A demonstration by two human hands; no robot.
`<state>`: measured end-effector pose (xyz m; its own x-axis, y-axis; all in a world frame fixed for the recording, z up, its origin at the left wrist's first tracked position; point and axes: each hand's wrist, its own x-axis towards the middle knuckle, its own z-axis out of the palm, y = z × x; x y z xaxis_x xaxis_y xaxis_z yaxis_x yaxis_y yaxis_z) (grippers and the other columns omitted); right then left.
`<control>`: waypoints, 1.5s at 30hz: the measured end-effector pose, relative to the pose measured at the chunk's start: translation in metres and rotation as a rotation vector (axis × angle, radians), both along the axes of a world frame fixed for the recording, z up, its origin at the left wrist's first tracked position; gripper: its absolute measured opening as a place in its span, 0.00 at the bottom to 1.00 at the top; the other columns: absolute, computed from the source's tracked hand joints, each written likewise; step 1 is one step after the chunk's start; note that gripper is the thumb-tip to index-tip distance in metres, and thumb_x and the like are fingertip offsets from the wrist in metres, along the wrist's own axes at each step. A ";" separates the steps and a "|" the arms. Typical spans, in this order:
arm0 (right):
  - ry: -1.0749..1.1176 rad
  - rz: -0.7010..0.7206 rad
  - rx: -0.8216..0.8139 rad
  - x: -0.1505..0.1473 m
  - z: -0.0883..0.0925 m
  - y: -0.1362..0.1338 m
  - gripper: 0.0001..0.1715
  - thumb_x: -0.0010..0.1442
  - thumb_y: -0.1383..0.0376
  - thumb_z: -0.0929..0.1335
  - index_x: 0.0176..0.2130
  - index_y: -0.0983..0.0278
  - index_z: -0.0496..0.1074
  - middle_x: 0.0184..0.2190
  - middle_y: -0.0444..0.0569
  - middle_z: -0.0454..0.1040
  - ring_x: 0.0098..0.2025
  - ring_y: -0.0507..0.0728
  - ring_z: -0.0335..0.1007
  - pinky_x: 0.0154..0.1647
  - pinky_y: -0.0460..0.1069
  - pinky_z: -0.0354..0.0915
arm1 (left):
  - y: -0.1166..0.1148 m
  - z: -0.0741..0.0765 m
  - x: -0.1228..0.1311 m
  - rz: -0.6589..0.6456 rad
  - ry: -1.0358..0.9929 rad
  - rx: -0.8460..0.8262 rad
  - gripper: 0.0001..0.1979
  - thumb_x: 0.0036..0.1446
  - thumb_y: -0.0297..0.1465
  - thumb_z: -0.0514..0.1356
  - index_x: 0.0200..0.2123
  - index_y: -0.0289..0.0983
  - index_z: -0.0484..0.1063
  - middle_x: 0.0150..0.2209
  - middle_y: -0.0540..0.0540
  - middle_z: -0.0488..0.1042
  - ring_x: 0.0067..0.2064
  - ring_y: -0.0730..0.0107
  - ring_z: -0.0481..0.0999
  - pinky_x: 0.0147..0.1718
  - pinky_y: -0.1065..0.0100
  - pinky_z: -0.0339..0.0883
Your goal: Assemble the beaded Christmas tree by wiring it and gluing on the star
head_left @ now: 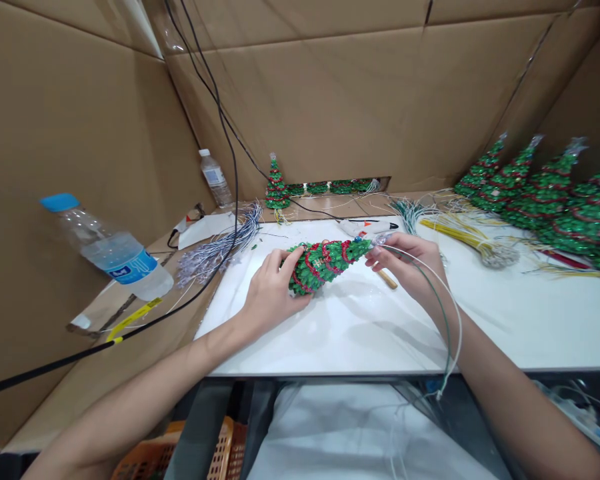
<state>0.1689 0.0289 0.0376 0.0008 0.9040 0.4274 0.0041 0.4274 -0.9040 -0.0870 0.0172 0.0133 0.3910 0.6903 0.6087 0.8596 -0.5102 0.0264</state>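
A small green Christmas tree ornament (325, 265) with red garlands lies on its side above the white board (300, 340), its tip to the right. My left hand (276, 283) is wrapped round its wide base. At the tip, the fingers of my right hand (405, 260) pinch a clear, shiny star topper (379, 241), partly hidden by the fingertips. From there a white wire (455, 307) and a green wire (443, 307) arc over my right wrist and hang below the board's front edge. Behind my right fingers lies a short wooden stick (387, 279).
Finished-looking trees (545, 187) crowd the right side; one small tree (277, 183) stands at the back. Yellow wires (450, 233) and white wires (243, 233) lie in bundles. A glue gun (365, 228) rests behind my hands. A water bottle (115, 250) and black cable (220, 260) are at left.
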 end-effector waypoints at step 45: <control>0.259 0.078 -0.170 0.003 0.000 0.004 0.16 0.40 0.59 0.79 0.28 0.64 0.76 0.28 0.46 0.78 0.28 0.52 0.75 0.30 0.46 0.73 | 0.002 0.001 -0.002 -0.034 0.004 -0.016 0.39 0.48 0.34 0.69 0.61 0.37 0.59 0.49 0.40 0.69 0.48 0.54 0.73 0.44 0.59 0.72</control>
